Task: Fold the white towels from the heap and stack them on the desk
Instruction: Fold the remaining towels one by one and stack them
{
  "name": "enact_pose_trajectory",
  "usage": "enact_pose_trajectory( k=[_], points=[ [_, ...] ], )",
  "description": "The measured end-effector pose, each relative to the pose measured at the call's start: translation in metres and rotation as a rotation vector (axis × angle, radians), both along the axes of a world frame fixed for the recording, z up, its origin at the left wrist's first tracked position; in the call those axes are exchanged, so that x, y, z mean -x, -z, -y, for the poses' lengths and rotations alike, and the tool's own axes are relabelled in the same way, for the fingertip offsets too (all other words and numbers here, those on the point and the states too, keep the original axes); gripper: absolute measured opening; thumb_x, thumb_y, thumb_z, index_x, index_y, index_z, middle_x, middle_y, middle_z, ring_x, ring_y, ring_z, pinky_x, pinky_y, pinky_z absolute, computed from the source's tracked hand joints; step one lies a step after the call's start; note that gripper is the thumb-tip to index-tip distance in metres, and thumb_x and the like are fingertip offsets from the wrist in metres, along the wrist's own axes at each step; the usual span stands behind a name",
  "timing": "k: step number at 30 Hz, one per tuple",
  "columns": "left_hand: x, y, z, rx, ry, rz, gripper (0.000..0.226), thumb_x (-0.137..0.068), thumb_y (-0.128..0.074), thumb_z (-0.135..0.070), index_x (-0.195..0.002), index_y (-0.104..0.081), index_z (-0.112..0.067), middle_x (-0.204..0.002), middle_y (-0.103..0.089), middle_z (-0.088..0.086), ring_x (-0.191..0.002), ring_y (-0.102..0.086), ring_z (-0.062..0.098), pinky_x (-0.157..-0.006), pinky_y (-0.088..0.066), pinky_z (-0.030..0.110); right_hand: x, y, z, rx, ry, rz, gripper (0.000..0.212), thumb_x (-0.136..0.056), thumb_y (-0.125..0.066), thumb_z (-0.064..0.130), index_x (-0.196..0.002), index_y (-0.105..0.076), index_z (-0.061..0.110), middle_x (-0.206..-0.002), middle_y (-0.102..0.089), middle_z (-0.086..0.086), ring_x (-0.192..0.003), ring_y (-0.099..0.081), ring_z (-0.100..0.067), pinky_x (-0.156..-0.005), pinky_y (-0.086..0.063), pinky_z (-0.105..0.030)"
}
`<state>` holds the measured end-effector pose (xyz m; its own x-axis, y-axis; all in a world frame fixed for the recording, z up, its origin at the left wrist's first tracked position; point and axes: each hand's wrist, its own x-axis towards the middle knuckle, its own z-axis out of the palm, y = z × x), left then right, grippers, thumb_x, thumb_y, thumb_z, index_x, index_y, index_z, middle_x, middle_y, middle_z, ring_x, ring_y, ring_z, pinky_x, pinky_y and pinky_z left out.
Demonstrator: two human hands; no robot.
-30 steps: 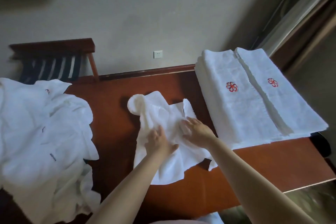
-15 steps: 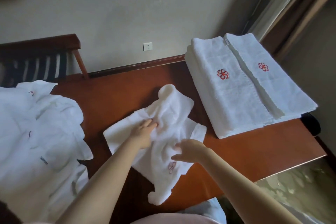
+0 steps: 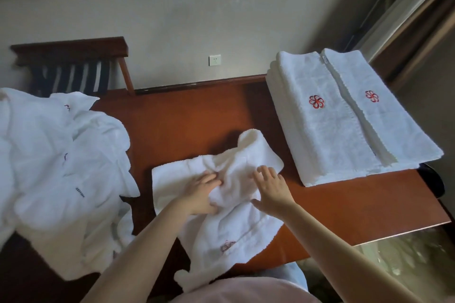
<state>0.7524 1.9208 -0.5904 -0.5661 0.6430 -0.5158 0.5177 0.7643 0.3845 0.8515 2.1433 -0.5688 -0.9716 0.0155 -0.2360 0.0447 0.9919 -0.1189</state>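
Pressing down on the loose towel [image 3: 236, 226], the right hand [image 3: 272, 188] lies with fingers spread and straight, palm on the cloth, grasping nothing. The left hand [image 3: 200, 193] differs: fingers curled into the cloth, thumb set opposite them, and a puckered fold of the same towel bunched in that grasp. Both hands sit side by side near the towel's middle, not touching each other.

Position of the loose towel: white, unfolded and wrinkled, spread on the desk [image 3: 192, 118] at centre front. Its far corner humps up toward the wall. Its near end hangs over the desk's front edge. A faint red emblem [image 3: 227, 246] shows on the near part.

Noted: the heap [image 3: 61, 167] of white towels lies unfolded at the desk's left end and spills over the near edge. Its right margin comes close to the loose towel; I cannot tell whether they touch.

Noted: the folded towels [image 3: 332, 135] are at the desk's right end, in two flat piles side by side, touching along their long edges. Each top face carries a red flower emblem. The left pile shows several layers at its edge. A strip of bare wood separates these piles from the loose towel.

Surroundings: a dark wooden rack [image 3: 71, 69] with striped straps stands behind the heap against the wall. A white wall socket [image 3: 214, 60] sits above the desk's back edge. Pink fabric [image 3: 246, 290] fills the bottom edge of the view.
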Motion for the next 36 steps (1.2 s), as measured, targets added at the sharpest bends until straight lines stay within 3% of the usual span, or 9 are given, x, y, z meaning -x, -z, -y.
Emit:
enact_pose_trajectory(
  k=[4,7,10,13,18,23,28,32,36],
  points=[
    [0.001,-0.006,0.003,-0.053,-0.101,-0.052,0.045,-0.087,-0.058,-0.019,-0.130,-0.045,-0.024,-0.135,-0.046,-0.003,-0.127,-0.044,0.024,-0.093,-0.041,0.030,0.012,0.002,-0.004,-0.019,-0.084,-0.011,0.041,-0.093,-0.057,0.029,-0.133,-0.049,0.024,-0.150,-0.031,-0.002,-0.137,-0.029,-0.024,-0.107,-0.032,-0.038],
    [0.021,-0.026,0.010,-0.124,-0.252,-0.109,0.016,-0.089,-0.051,-0.013,-0.102,-0.055,-0.022,-0.094,-0.056,-0.007,-0.095,-0.059,0.024,-0.066,-0.038,0.028,0.035,-0.014,-0.009,0.136,-0.106,-0.148,0.023,-0.091,-0.055,0.015,-0.113,-0.062,0.017,-0.140,-0.046,-0.002,-0.132,-0.039,-0.022,-0.103,-0.033,-0.036],
    [0.056,-0.054,0.021,-0.186,-0.447,-0.217,0.015,-0.090,-0.052,-0.017,-0.102,-0.061,-0.017,-0.091,-0.062,0.000,-0.087,-0.060,0.027,-0.067,-0.045,0.030,0.067,-0.048,-0.012,0.334,-0.019,-0.307,0.018,-0.085,-0.058,0.009,-0.103,-0.060,0.007,-0.103,-0.065,-0.008,-0.096,-0.060,-0.029,-0.079,-0.043,-0.035],
    [0.098,-0.080,0.020,-0.141,-0.456,-0.352,0.023,-0.094,-0.052,-0.020,-0.115,-0.059,-0.015,-0.108,-0.063,0.004,-0.099,-0.058,0.028,-0.076,-0.045,0.032,0.111,-0.082,-0.010,0.386,-0.008,-0.328,0.014,-0.092,-0.051,0.012,-0.104,-0.052,0.005,-0.075,-0.063,-0.011,-0.065,-0.058,-0.036,-0.056,-0.031,-0.031],
    [0.155,-0.099,0.003,0.095,-0.394,-0.593,0.022,-0.095,-0.051,-0.023,-0.117,-0.055,-0.019,-0.113,-0.063,0.001,-0.110,-0.050,0.025,-0.085,-0.042,0.036,0.198,-0.110,-0.014,0.405,0.078,-0.100,0.024,-0.097,-0.047,0.021,-0.117,-0.051,0.010,-0.100,-0.066,-0.012,-0.084,-0.062,-0.033,-0.062,-0.045,-0.033],
    [0.176,-0.086,-0.018,0.122,-0.512,-0.690,0.028,-0.089,-0.054,-0.009,-0.115,-0.054,-0.020,-0.117,-0.053,0.001,-0.112,-0.041,0.024,-0.088,-0.037,0.035,0.256,-0.098,-0.021,0.039,0.087,-0.192,0.029,-0.095,-0.046,0.022,-0.122,-0.052,0.015,-0.115,-0.061,-0.008,-0.105,-0.055,-0.031,-0.082,-0.042,-0.037],
    [0.181,-0.053,-0.020,0.006,-0.494,-0.473,0.012,-0.092,-0.050,-0.016,-0.103,-0.054,-0.013,-0.113,-0.048,0.002,-0.108,-0.049,0.024,-0.084,-0.046,0.035,0.264,-0.058,-0.019,0.028,-0.060,-0.257,0.032,-0.093,-0.049,0.021,-0.125,-0.051,0.018,-0.124,-0.051,-0.004,-0.116,-0.044,-0.025,-0.093,-0.036,-0.036],
    [0.169,-0.026,-0.013,0.093,-0.441,-0.161,0.026,-0.091,-0.054,-0.035,-0.105,-0.055,-0.014,-0.111,-0.051,0.003,-0.099,-0.051,0.022,-0.081,-0.047,0.033,0.241,-0.021,-0.015,0.119,-0.109,-0.001,0.041,-0.094,-0.051,0.036,-0.132,-0.049,0.018,-0.133,-0.050,-0.003,-0.124,-0.045,-0.024,-0.099,-0.035,-0.035],
    [0.148,-0.008,-0.009,0.148,-0.373,-0.136,0.046,-0.080,-0.064,-0.052,-0.107,-0.052,-0.016,-0.117,-0.044,0.002,-0.109,-0.043,0.023,-0.089,-0.045,0.035,0.207,0.008,-0.032,0.075,-0.033,0.250,0.069,-0.089,-0.052,0.055,-0.148,-0.028,0.027,-0.156,-0.021,0.001,-0.143,-0.017,-0.023,-0.116,-0.020,-0.043]
  ],
)
